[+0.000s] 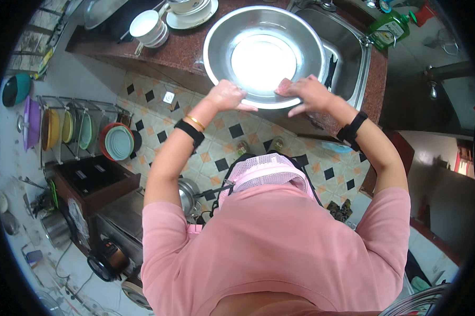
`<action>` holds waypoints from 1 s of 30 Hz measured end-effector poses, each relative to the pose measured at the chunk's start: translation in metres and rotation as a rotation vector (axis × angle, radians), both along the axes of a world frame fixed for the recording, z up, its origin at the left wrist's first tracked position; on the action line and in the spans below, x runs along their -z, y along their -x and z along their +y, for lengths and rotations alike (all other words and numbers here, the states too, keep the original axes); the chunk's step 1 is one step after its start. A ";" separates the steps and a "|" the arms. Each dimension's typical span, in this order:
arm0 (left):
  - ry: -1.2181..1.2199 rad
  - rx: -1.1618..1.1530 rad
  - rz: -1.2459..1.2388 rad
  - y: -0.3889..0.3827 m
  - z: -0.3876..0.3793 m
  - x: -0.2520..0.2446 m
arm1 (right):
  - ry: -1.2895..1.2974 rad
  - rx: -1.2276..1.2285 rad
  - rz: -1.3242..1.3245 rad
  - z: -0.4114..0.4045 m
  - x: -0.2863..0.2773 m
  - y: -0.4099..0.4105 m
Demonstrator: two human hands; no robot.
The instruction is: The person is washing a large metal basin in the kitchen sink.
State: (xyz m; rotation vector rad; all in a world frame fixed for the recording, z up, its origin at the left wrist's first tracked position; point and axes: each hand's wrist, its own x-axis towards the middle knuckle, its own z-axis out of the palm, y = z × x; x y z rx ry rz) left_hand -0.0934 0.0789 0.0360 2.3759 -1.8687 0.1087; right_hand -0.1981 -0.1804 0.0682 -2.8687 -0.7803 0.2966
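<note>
A wide stainless steel basin (221,51) rests tilted across the granite counter (178,47) and the near side of the sink (350,63). My left hand (227,96) grips the basin's near rim, its thumb along the outside. To the right, my right hand (306,93) is at the same rim, with a reddish cloth or sponge (284,86) under its fingers against the inner wall. Bright glare covers the basin's bottom. Dark sticks or utensils (332,73) lie in the sink, partly hidden by the basin.
Stacked white bowls (146,25) and bowls on a saucer (194,17) stand left of the basin. A green detergent bottle (389,31) is beyond the sink. A rack (63,102) with colourful basins stands at the left, above a brown cabinet (99,177). A metal pot (188,195) is beside me.
</note>
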 end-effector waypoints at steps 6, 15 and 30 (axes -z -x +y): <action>0.037 -0.067 0.047 0.032 -0.027 -0.002 | -0.138 0.096 -0.120 0.033 0.014 0.019; -0.175 -0.021 0.060 0.002 -0.005 -0.009 | -0.013 0.079 -0.199 0.006 0.010 0.008; -0.037 0.020 0.049 0.001 0.000 -0.004 | -0.157 0.174 -0.321 -0.005 0.017 0.009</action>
